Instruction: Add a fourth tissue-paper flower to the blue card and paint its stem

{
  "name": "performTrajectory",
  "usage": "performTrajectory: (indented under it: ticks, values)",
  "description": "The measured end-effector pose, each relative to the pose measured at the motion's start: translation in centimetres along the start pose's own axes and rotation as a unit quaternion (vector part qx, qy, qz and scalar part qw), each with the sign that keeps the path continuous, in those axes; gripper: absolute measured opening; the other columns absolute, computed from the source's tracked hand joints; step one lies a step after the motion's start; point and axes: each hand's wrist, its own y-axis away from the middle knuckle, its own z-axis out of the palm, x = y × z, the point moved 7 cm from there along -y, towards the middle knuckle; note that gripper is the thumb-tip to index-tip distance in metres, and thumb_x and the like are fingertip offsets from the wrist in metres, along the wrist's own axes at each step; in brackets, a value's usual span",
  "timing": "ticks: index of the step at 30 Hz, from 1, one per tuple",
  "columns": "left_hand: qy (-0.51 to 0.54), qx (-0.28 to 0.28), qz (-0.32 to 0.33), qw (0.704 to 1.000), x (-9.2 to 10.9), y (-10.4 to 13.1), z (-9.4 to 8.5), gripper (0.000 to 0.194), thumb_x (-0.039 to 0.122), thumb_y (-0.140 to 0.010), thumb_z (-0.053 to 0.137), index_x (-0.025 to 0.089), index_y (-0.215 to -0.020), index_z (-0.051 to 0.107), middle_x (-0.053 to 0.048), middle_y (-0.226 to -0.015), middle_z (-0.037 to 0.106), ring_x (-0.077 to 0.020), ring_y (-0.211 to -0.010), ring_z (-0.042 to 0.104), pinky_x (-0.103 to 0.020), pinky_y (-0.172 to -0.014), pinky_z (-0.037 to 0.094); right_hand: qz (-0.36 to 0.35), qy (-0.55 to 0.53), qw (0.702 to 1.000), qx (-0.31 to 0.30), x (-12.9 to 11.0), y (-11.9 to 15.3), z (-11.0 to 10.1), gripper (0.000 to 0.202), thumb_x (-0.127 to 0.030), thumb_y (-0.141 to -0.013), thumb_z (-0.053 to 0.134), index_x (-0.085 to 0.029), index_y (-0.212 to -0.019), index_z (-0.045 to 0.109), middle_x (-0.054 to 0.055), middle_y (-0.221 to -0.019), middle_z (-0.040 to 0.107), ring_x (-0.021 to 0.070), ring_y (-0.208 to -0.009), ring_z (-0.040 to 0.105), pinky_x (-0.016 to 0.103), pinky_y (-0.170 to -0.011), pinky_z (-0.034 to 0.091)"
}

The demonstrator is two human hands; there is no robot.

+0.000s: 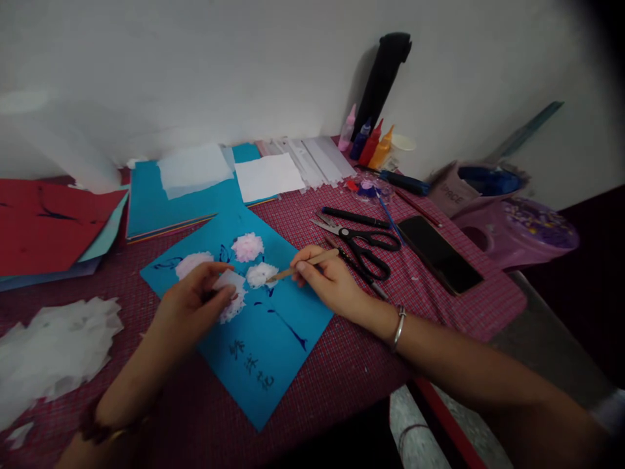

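A blue sheet (286,335) lies turned at an angle on the checked cloth, with painted dark strokes and written characters. Several ruffled paper flowers sit on it, among them a pink one (247,247) and a white one (262,275). My right hand (325,277) pinches a thin wooden stick (319,258), whose tip touches the white flower. Between thumb and fingers, my left hand (195,303) holds a small white paper piece (229,280) above the lower left flower.
White paper pieces (58,345) are heaped at left, near red paper (53,225). Black-handled scissors (364,244), a phone (439,254) and a pen (356,217) lie at right. Paint bottles (374,144) stand by the wall; a pink container (517,231) is far right.
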Motion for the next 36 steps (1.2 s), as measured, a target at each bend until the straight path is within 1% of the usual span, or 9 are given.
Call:
performTrajectory:
  ticks: [2,5,10,13,18,21,24,31,36]
  values:
    - [-0.007,0.003,0.002,1.000,-0.2,0.1,0.0,0.031,0.045,-0.075,0.062,0.022,-0.097,0.058,0.001,-0.073,0.062,-0.0169,-0.064,0.059,-0.028,-0.059,0.046,0.029,-0.047,0.998,0.016,0.7,-0.2,-0.2,0.010,-0.025,-0.089,0.048,-0.018,-0.086,0.054,-0.002,-0.068,0.057,0.0109,-0.060,0.055,0.025,-0.056,0.045]
    - [-0.032,-0.041,0.031,0.998,0.6,0.4,0.3,0.023,0.044,-0.078,0.059,0.022,-0.084,0.062,0.000,-0.072,0.064,-0.0173,-0.065,0.059,-0.029,-0.059,0.045,0.063,-0.100,0.992,0.031,1.5,-0.4,-0.4,0.010,-0.026,-0.089,0.048,-0.017,-0.085,0.053,-0.002,-0.067,0.057,0.0105,-0.058,0.055,0.025,-0.056,0.045]
    - [-0.039,-0.111,0.133,0.984,4.2,0.5,0.0,0.020,0.034,-0.082,0.053,0.023,-0.087,0.069,-0.002,-0.085,0.068,-0.0187,-0.080,0.063,-0.031,-0.070,0.047,0.103,-0.128,0.986,0.034,2.1,-0.7,-0.4,0.008,-0.023,-0.089,0.047,-0.018,-0.085,0.052,-0.002,-0.065,0.058,0.0109,-0.057,0.055,0.026,-0.057,0.045]
    - [-0.053,-0.163,0.178,0.969,6.1,0.2,0.7,0.023,0.029,-0.085,0.047,0.023,-0.087,0.070,-0.003,-0.087,0.066,-0.0174,-0.081,0.062,-0.030,-0.072,0.047,0.111,-0.123,0.986,0.030,1.9,-0.7,-0.4,0.008,-0.021,-0.089,0.047,-0.017,-0.084,0.052,-0.002,-0.064,0.058,0.0107,-0.057,0.054,0.025,-0.056,0.044]
    - [-0.042,-0.232,0.093,0.967,4.7,-0.9,3.3,0.021,0.027,-0.078,0.050,0.021,-0.097,0.057,0.003,-0.072,0.056,-0.0142,-0.063,0.054,-0.026,-0.055,0.042,0.120,-0.122,0.985,0.026,2.0,-0.8,-0.4,0.008,-0.020,-0.089,0.048,-0.017,-0.083,0.052,-0.002,-0.064,0.057,0.0103,-0.055,0.052,0.024,-0.054,0.043]
    - [-0.106,-0.228,0.072,0.965,3.5,-1.5,4.2,0.008,0.022,-0.072,0.051,0.021,-0.079,0.050,0.006,-0.060,0.048,-0.0124,-0.053,0.047,-0.024,-0.050,0.034,0.125,-0.124,0.984,0.026,2.1,-0.8,-0.3,0.008,-0.019,-0.089,0.048,-0.018,-0.083,0.051,-0.003,-0.063,0.057,0.0102,-0.053,0.052,0.024,-0.052,0.042]
    - [-0.164,-0.210,0.089,0.960,3.5,-1.9,4.4,0.004,0.021,-0.072,0.050,0.020,-0.068,0.050,0.005,-0.057,0.048,-0.0128,-0.053,0.046,-0.025,-0.051,0.031,0.123,-0.119,0.985,0.026,2.1,-0.8,-0.4,0.008,-0.018,-0.090,0.047,-0.018,-0.083,0.051,-0.003,-0.064,0.057,0.0101,-0.054,0.053,0.024,-0.052,0.042]
    - [-0.123,-0.182,0.222,0.950,5.8,-1.9,4.3,0.018,0.020,-0.078,0.048,0.020,-0.064,0.059,0.000,-0.069,0.058,-0.0124,-0.065,0.054,-0.024,-0.060,0.039,0.125,-0.113,0.985,0.025,2.0,-0.7,-0.4,0.007,-0.019,-0.089,0.048,-0.018,-0.084,0.052,-0.003,-0.065,0.058,0.0097,-0.055,0.053,0.024,-0.054,0.043]
    - [-0.142,-0.149,0.147,0.967,4.6,-2.9,3.5,0.008,0.025,-0.070,0.058,0.020,-0.073,0.053,0.005,-0.061,0.052,-0.0120,-0.054,0.050,-0.024,-0.053,0.037,0.100,-0.100,0.990,0.026,1.8,-0.7,-0.5,0.007,-0.021,-0.089,0.048,-0.018,-0.085,0.052,-0.003,-0.065,0.058,0.0096,-0.055,0.053,0.024,-0.054,0.043]
